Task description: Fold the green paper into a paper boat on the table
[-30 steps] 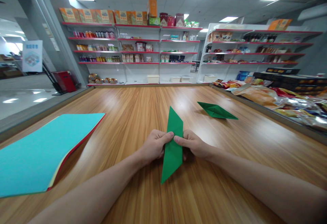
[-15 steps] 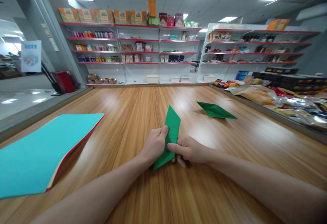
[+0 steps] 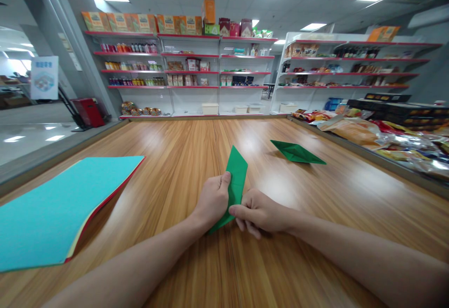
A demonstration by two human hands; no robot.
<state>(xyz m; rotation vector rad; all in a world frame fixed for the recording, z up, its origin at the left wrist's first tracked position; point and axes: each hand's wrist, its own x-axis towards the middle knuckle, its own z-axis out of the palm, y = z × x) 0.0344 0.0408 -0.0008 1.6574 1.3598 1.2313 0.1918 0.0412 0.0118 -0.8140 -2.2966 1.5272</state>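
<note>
A folded piece of green paper (image 3: 237, 170), pointed at both ends, is held upright and slanted over the middle of the table. My left hand (image 3: 213, 198) is closed on its left edge, the thumb lying on the near face. On the lower right edge, my right hand (image 3: 259, 209) pinches the paper between thumb and curled fingers. The paper's lower part is partly hidden by my hands. Farther off to the right, a second folded green paper (image 3: 298, 152) rests on the table, its middle slightly opened up.
A stack of coloured paper (image 3: 70, 205), turquoise on top, lies at the left of the wooden table (image 3: 168, 158). Snack bags (image 3: 365, 135) and dark boxes (image 3: 403, 109) are heaped beyond the right edge. Stocked shelves (image 3: 189, 56) stand behind the table.
My right hand has slid slightly down along the paper's right edge. The left hand keeps its hold in nearly the same place.
</note>
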